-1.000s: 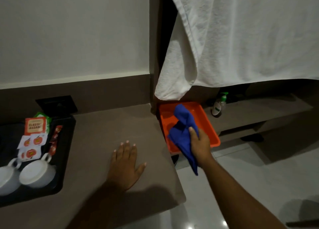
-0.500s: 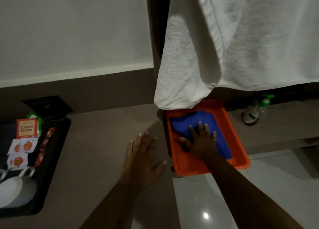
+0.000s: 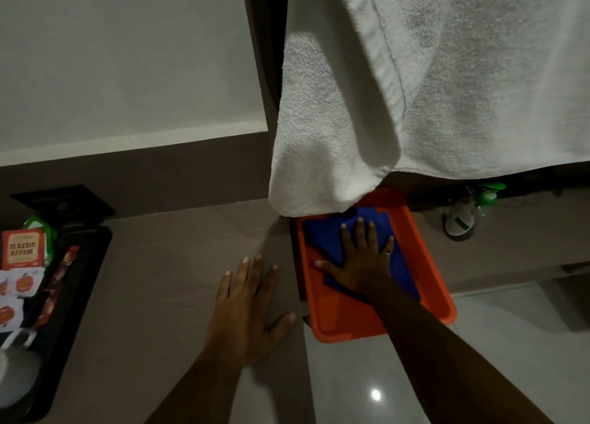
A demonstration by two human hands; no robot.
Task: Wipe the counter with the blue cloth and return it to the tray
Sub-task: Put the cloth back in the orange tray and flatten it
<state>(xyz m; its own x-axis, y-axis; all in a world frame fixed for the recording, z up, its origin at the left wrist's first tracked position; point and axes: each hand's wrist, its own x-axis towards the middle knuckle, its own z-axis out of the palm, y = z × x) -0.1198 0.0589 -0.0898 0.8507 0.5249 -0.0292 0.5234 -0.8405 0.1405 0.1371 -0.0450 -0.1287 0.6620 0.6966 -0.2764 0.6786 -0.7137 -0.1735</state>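
The blue cloth [image 3: 325,237] lies flat inside the orange tray [image 3: 344,323], which sits just right of the brown counter [image 3: 159,280] and a little lower. My right hand [image 3: 362,265] presses flat on the cloth with fingers spread, gripping nothing. Flat on the counter near its right edge rests my left hand [image 3: 250,302], palm down, fingers apart, empty. The hanging towel hides the tray's far left corner.
A big white towel [image 3: 415,88] hangs over the tray's back. A black tray [image 3: 75,283] with tea sachets [image 3: 22,248] and white cups [image 3: 12,379] sits at the counter's left. A green-capped bottle [image 3: 463,219] stands on a lower shelf at right. Glossy floor lies below.
One second ago my right hand held the cloth bunched above the tray; it has laid it down and now lies flat on it. The view shifted closer.
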